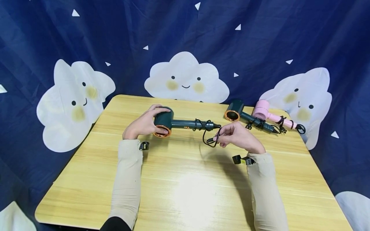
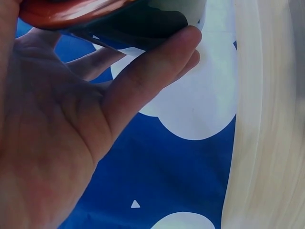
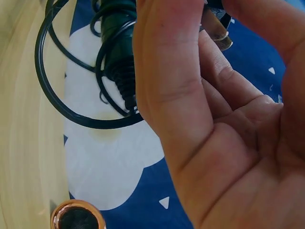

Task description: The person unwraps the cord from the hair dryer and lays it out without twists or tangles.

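Note:
A dark green hair dryer [image 1: 179, 124] with a copper-coloured rim is held above the table, its handle pointing right. My left hand [image 1: 141, 124] grips its head, thumb near the rim and fingers over the top; the left wrist view shows the thumb [image 2: 152, 74] against the green body. Black cord [image 1: 202, 124] is wound around the handle end, and a loop hangs off it. My right hand [image 1: 238, 137] pinches the plug [image 1: 210, 140] at the cord's end. Metal prongs [image 3: 222, 37] show between the fingers in the right wrist view, which hide the rest.
At the table's back right lie a second green hair dryer [image 1: 236, 107] and a pink hair dryer [image 1: 261, 109], both with cords bundled at their handles. The wooden table [image 1: 173, 179] meets a blue curtain [image 1: 121, 38] with cloud prints behind it.

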A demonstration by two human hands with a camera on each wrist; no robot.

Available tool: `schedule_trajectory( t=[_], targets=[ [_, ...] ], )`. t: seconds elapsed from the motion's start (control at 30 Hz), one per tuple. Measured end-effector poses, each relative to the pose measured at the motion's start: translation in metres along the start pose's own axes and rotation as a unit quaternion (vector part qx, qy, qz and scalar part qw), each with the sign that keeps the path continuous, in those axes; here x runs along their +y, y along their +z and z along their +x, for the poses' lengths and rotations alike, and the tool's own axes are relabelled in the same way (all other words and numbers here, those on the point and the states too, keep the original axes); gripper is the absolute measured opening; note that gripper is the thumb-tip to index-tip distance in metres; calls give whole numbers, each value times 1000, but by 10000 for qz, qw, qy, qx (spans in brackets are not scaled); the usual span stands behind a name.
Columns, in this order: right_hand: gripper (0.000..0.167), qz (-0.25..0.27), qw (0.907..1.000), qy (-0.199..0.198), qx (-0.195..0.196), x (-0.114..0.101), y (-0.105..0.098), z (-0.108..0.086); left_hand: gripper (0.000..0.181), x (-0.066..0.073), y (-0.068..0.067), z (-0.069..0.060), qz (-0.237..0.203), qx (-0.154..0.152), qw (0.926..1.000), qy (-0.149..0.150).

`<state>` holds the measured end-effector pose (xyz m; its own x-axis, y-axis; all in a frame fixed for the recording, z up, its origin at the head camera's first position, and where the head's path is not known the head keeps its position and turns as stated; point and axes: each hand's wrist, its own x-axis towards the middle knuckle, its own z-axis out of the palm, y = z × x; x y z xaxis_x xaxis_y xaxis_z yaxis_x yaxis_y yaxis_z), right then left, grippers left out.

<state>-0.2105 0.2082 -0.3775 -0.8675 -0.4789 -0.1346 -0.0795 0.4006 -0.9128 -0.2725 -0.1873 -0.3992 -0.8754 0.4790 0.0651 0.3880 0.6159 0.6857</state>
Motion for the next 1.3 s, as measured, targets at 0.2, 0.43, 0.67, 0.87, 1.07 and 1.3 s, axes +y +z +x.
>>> schedule_trajectory(
  t=[0.2, 0.43, 0.67, 0.87, 1.07, 1.3],
  targets=[
    [13, 204, 9996, 183, -35, 3, 1, 4, 88, -1, -1, 0, -70, 70, 9999, -36],
    [14, 264, 9992, 305, 43, 6, 2, 6, 88, -1, -2, -1, -89, 116, 9999, 2],
    [14, 366, 9988, 325, 83, 16, 1, 10, 88, 2, -2, -2, -47, 85, 9999, 55],
    [16, 489, 9980, 381, 158, 25, -3, 12, 88, 2, -2, -2, -110, 116, 9998, 154],
    [19, 534, 9965, 515, 386, 32, -7, 13, 88, 3, -2, -2, -118, 72, 9997, 217],
    [25, 670, 9924, 702, 758, 41, -11, 17, 88, 5, -2, -2, -119, -94, 9996, 220]
  ],
)
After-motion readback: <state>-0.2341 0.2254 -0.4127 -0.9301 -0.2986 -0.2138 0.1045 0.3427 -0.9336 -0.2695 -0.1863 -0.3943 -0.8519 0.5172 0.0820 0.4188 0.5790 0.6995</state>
